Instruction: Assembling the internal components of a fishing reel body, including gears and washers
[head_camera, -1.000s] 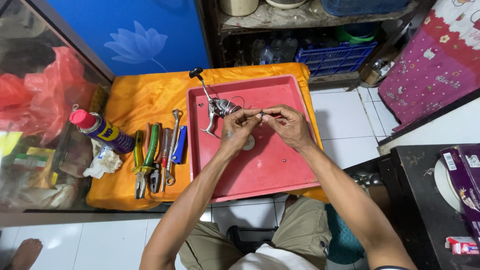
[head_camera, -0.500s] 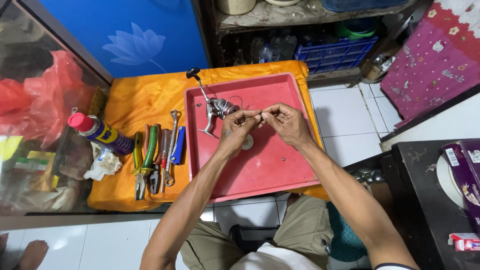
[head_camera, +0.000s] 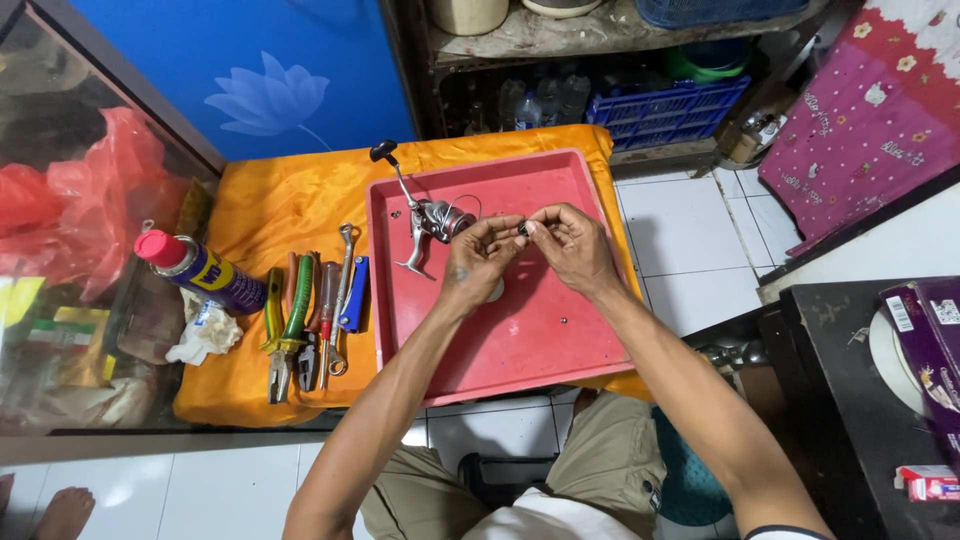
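Observation:
My left hand (head_camera: 480, 258) and my right hand (head_camera: 572, 246) meet over a red plastic tray (head_camera: 545, 340), fingertips pinched together on a small dark part (head_camera: 522, 229). Just left of my left hand a silver fishing reel (head_camera: 432, 218) lies in the tray, its crank handle with a black knob (head_camera: 382, 151) pointing to the far left corner. A small dark speck (head_camera: 563, 322) lies loose on the tray floor below my hands. The tray rests on an orange cloth (head_camera: 270, 200).
Left of the tray lie pliers, screwdrivers and a wrench (head_camera: 308, 315), a blue spray can with a red cap (head_camera: 200, 268) and a crumpled white rag (head_camera: 205, 333). Red plastic bags (head_camera: 90, 200) at left, a blue crate (head_camera: 665, 105) behind, a black table (head_camera: 850, 380) at right.
Both hands stay together over the tray, working the small part; the reel and tools have not moved. The view shifted slightly.

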